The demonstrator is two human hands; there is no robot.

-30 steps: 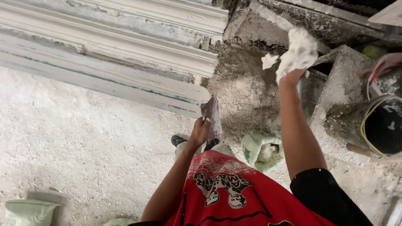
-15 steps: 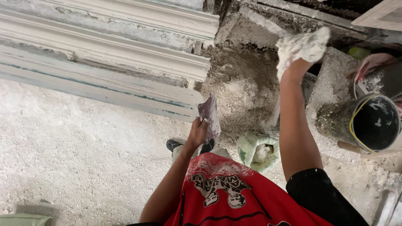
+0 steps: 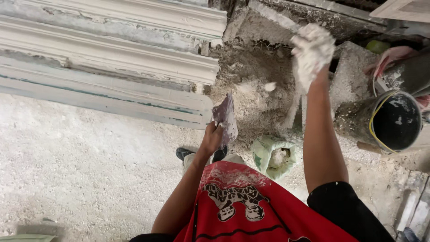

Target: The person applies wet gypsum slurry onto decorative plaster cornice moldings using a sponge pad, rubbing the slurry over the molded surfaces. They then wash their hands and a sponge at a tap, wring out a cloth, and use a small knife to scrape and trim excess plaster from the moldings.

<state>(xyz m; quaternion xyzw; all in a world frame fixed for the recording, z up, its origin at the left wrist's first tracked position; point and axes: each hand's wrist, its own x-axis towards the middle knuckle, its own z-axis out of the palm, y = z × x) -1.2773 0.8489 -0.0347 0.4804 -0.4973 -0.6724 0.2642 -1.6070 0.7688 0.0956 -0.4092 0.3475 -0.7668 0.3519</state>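
Note:
My right hand (image 3: 312,49) is raised at the upper right, thickly coated in white plaster, with its fingers closed around a lump of the same plaster. A small white bit (image 3: 270,86) hangs in the air to its lower left. My left hand (image 3: 210,140) is lower, near my waist. It grips a flat, plaster-smeared scraper blade (image 3: 226,117) that points upward. Both forearms reach out over my red printed shirt (image 3: 251,206).
Long white moulded cornice lengths (image 3: 112,67) lie across the upper left on a dusty floor (image 3: 80,166). An open green bag of white powder (image 3: 274,157) sits by my dark shoe (image 3: 184,153). A black bucket (image 3: 394,121) and grey concrete blocks (image 3: 354,76) crowd the right.
My right hand has stayed raised while turning slightly, and a bit of plaster now falls below it. My left hand keeps the blade in about the same place. The view has shifted a little.

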